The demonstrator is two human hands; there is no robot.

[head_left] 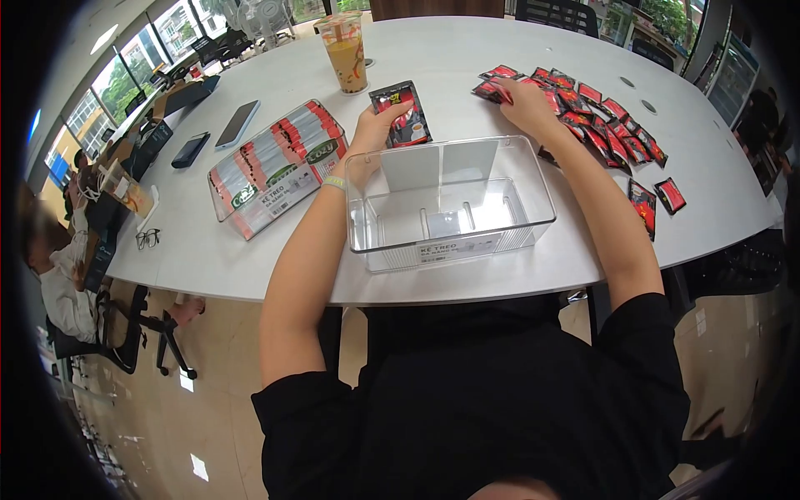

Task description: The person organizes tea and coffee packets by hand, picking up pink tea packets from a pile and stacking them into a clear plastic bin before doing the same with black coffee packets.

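Note:
My left hand (375,133) grips a black and red sachet (412,125), thumb across its front, just behind the left end of a clear plastic bin (450,243). The bin stands on the table in front of me with nothing inside and a "KE TREO" label on its front. Farther right, my right hand (527,107) is closed on a red and black sachet (492,90) at the left edge of a loose pile of similar sachets (617,133). Two more sachets (642,207) lie apart from the pile, near the table's right front.
Left of the bin, a second clear bin (279,171) is packed with red and silver Cozy packets. Behind it stand a drink cup (346,58), a phone (237,125) and a dark phone-like object (191,150). Glasses (147,239) lie near the left edge. A person (71,275) sits at left.

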